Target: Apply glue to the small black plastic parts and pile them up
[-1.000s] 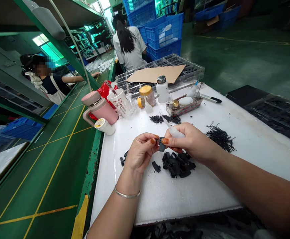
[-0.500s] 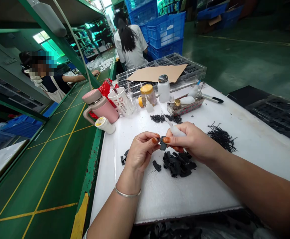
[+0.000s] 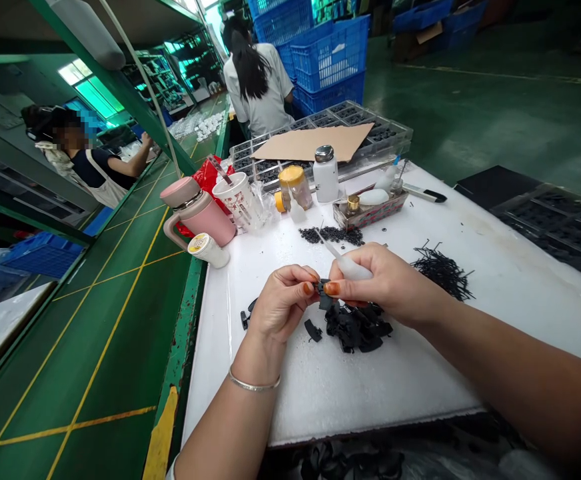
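Between my two hands is a small black plastic part [image 3: 325, 301]. My left hand [image 3: 286, 299] pinches its left side with thumb and fingertips. The thumb and fingers of my right hand [image 3: 378, 283] press on its right side, and the same hand keeps a white dropper bottle [image 3: 351, 268] in its grip, thin nozzle pointing up and left. Just below lies a heap of black plastic parts [image 3: 358, 328], with one loose black piece [image 3: 313, 330] beside it. Small black rings [image 3: 330, 235] are scattered beyond my hands. Thin black pins [image 3: 443, 272] form a pile to the right.
A pink mug [image 3: 205, 217], a patterned cup [image 3: 240, 200], a yellow-lidded jar [image 3: 295, 187] and a white pump bottle [image 3: 326, 175] line the back left. Behind them stands a compartment tray under cardboard [image 3: 315, 142]. A green conveyor [image 3: 105, 320] runs along the left, where a co-worker sits.
Both hands stay on the black part, shifting only slightly. The co-worker across the conveyor has drawn back and raised an arm. The view has moved a little.
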### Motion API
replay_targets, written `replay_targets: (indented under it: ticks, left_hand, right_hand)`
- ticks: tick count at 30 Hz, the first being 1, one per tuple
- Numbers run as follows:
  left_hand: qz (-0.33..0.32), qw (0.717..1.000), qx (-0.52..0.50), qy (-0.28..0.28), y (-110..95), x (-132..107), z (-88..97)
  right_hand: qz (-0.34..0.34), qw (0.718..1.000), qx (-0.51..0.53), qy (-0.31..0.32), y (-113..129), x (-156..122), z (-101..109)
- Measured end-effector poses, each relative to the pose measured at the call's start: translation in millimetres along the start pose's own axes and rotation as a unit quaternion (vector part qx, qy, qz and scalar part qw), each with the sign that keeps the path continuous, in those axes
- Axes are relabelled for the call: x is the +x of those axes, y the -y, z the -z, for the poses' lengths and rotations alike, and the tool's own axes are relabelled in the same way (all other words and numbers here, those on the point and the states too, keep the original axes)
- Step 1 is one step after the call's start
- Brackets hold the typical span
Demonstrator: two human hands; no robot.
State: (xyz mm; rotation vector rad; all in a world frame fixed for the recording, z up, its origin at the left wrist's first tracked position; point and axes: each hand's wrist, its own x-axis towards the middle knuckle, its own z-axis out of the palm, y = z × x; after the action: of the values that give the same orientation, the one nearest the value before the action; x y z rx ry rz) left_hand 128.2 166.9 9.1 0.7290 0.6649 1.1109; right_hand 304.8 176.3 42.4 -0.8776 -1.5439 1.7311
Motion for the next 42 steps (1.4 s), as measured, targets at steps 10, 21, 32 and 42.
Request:
replay_targets:
  ticks: [10,21,32,42]
  left_hand:
    - [0.089,0.992,0.026,0.084,3.1,1.7,10.4]
    - [0.149,0.981,0.031,0.118,2.9,3.6,15.9]
    - [0.088,0.992,0.031,0.079,-1.2,2.9,13.5]
    - [0.08,0.992,0.088,0.036,-8.7,3.8,12.8]
  right_hand:
    - [-0.013,0.997,-0.006,0.082,1.3,0.9,5.0]
    - [-0.044,0.991,0.065,0.111,-2.8,5.0,3.3]
    - [-0.004,0.999,-0.026,0.032,-2.0,1.2,-3.5]
    - [0.051,0.972,-0.224,-0.049,3.1,-3.6,-7.3]
